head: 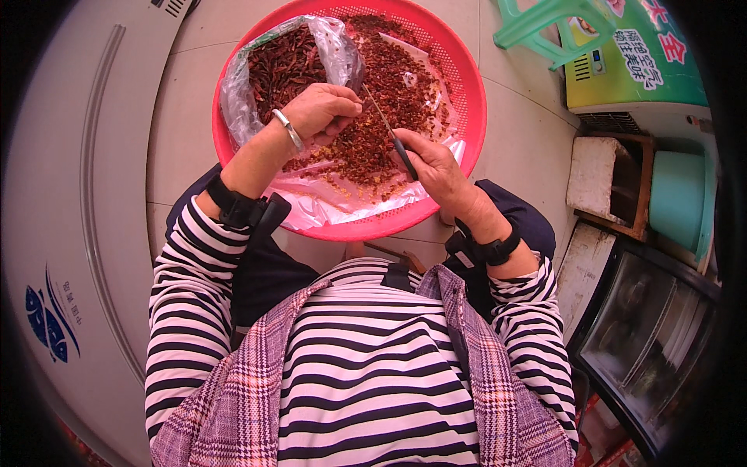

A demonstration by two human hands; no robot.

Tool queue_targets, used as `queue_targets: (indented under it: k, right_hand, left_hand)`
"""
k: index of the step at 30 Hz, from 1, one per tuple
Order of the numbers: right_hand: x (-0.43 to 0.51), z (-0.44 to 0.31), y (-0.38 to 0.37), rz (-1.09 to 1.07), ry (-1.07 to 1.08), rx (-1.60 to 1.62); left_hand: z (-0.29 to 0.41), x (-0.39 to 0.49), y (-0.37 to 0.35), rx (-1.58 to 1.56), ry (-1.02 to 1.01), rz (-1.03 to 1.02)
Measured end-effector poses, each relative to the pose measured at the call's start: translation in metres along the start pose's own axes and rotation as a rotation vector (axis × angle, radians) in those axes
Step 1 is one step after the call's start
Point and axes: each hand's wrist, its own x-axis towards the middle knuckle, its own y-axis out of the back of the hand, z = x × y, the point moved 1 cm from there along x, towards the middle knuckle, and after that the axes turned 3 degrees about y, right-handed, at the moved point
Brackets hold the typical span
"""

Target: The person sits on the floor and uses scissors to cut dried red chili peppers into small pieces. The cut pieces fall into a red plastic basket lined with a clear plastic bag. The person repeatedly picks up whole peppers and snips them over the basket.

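A round red plastic basket (477, 111) with a perforated rim rests before me, lined with thin plastic sheeting (327, 211). Cut dried red chilli pieces and some pale seeds (373, 140) lie spread over the sheeting. At the basket's left, an open clear plastic bag (236, 96) holds whole dried red chillies (286, 61). My left hand (330, 112), with a silver bangle at the wrist, is over the bag's right edge, fingers pinched together; whether a chilli is between them cannot be told. My right hand (429, 160) grips the black handle of a slim metal-bladed tool (380, 111), probably scissors, pointing up-left towards my left fingers.
A large grey-white appliance or panel (64, 175) stands along the left. At the upper right are a green plastic stool (540, 26) and a green-yellow printed freezer (636, 64). Below them are a wooden box (589, 175), a teal tub (677, 198) and a black-framed glass cabinet (636, 327).
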Motion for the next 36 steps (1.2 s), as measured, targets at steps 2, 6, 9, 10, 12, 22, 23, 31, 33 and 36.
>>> queue_targets:
  k: [2,6,9,10,12,22,23,31,33,36]
  right_hand:
    - [0.000,0.002,-0.001,0.013,0.032,-0.020]
    - [0.003,0.002,0.001,0.031,0.130,-0.138]
    - [0.002,-0.001,0.003,-0.024,0.075,-0.115]
    - [0.002,-0.002,0.003,-0.033,0.063,-0.103]
    - [0.002,-0.003,0.001,-0.028,0.071,-0.100]
    - [0.003,0.007,-0.001,0.001,0.146,-0.111]
    - [0.003,0.007,-0.001,0.004,0.126,-0.096]
    - [-0.001,0.004,0.000,-0.008,0.133,-0.150]
    - [-0.001,0.004,-0.001,-0.018,0.135,-0.180]
    - [0.001,0.002,-0.001,-0.011,0.148,-0.197]
  left_hand:
    - [0.003,-0.003,0.001,-0.012,0.023,0.014]
    - [0.008,-0.007,-0.001,-0.015,0.013,0.042]
    - [0.008,-0.008,-0.001,-0.032,0.009,0.041]
    - [0.008,-0.007,-0.001,-0.025,0.010,0.036]
    - [0.005,-0.005,-0.001,-0.015,0.012,0.025]
    - [-0.002,0.000,-0.002,0.037,-0.021,0.004]
    - [-0.002,0.000,-0.002,0.036,-0.022,0.019]
    - [-0.002,0.001,0.000,0.023,-0.008,0.009]
    - [-0.004,0.002,0.001,0.016,-0.001,0.012]
    - [-0.004,0.003,0.000,0.061,0.000,0.034]
